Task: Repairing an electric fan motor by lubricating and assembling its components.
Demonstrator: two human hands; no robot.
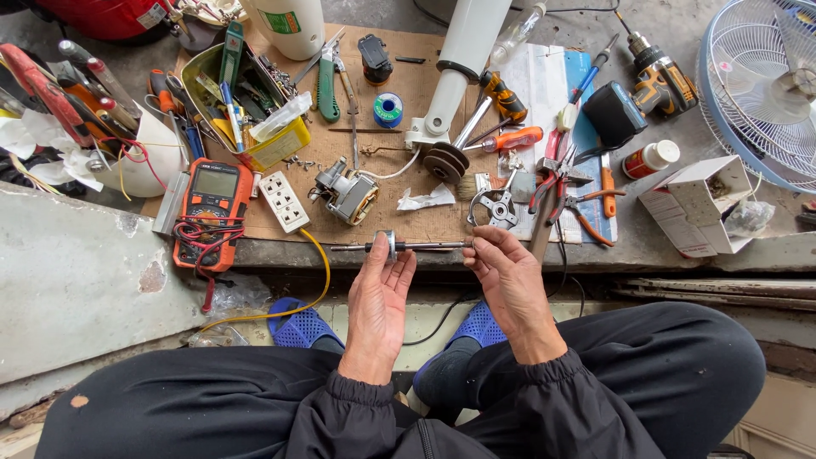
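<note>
My left hand (379,293) and my right hand (507,280) hold a thin dark metal shaft (425,246) level between them, just in front of the workbench edge. The left fingers pinch a small round silver part (387,244) that sits on the shaft near its left end. My right fingertips grip the shaft's right end. Behind it on the brown cardboard (399,161) lie a small motor with copper windings (344,194), a metal bracket (495,209) and a crumpled white paper scrap (427,200).
An orange multimeter (213,212) with red leads and a white power strip (284,201) lie at left. A yellow tray of tools (246,98), screwdrivers (510,138), pliers (557,183), a cordless drill (656,78), a fan grille (756,85) and an open cardboard box (697,204) crowd the bench.
</note>
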